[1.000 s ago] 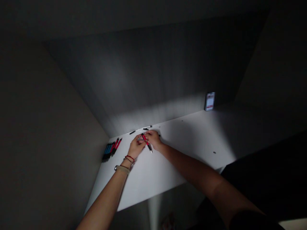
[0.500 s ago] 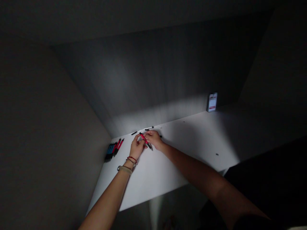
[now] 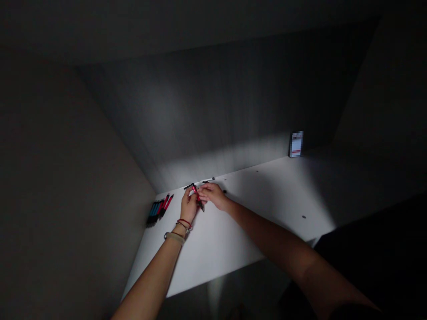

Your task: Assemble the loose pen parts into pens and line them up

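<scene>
A red pen with a black tip (image 3: 196, 196) is pinched between my left hand (image 3: 188, 207) and my right hand (image 3: 213, 195) over the far left part of a white table (image 3: 233, 240). Both hands have their fingers closed on it. The pen stands steeply, its red end up. A row of several blue and red pens (image 3: 159, 208) lies at the table's left edge, left of my left hand. Small black pen parts (image 3: 207, 181) lie along the back edge just behind my hands.
A grey wall rises right behind the table and another closes in on the left. A small card or box (image 3: 296, 144) stands against the back wall at the right. A small dark dot (image 3: 303, 217) marks the table's right part. The room is dim.
The pen has swung from lying slanted with its tip to the lower right to a steeper pose. It sits more in my left hand now.
</scene>
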Demonstrator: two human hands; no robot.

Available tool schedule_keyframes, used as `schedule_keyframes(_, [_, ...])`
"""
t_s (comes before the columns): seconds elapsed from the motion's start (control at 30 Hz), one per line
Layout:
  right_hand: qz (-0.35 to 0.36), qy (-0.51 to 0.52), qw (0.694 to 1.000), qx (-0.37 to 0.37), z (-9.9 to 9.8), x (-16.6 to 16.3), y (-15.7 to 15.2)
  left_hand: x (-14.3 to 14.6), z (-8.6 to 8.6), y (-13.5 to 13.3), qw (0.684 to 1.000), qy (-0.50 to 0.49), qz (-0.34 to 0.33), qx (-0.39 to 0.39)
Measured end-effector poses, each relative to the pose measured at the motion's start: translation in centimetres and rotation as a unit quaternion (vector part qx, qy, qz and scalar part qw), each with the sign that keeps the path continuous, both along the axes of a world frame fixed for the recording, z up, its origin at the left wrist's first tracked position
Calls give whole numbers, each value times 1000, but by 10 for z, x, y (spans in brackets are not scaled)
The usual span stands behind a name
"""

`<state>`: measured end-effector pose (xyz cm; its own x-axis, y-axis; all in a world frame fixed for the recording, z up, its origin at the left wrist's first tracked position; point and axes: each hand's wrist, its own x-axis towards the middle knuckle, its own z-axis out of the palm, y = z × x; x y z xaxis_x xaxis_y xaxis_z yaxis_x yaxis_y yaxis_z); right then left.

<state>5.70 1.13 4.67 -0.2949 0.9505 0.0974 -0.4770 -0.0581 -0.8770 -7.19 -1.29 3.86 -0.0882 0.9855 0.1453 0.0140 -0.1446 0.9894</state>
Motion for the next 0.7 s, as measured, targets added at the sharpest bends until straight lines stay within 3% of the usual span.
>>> schedule_keyframes(0.13, [-34, -18, 999, 3, 0, 1, 5, -3, -2, 4, 1000, 13, 5, 9])
schedule_keyframes(0.23, [-95, -72, 993, 20, 1, 3, 11, -9, 0, 4, 989, 104, 48, 89])
schedule_keyframes(0.37, [-136, -117, 981, 74, 2, 10, 17, -19, 5, 2, 938, 256, 85, 218])
schedule_keyframes(0.5, [-148, -124, 975, 110, 2, 17, 17, -28, 8, 1, 883, 370, 105, 268])
schedule_keyframes(0.7, [-130, -154, 968, 150, -3, 18, 16, -32, 12, 1, 863, 398, 120, 287])
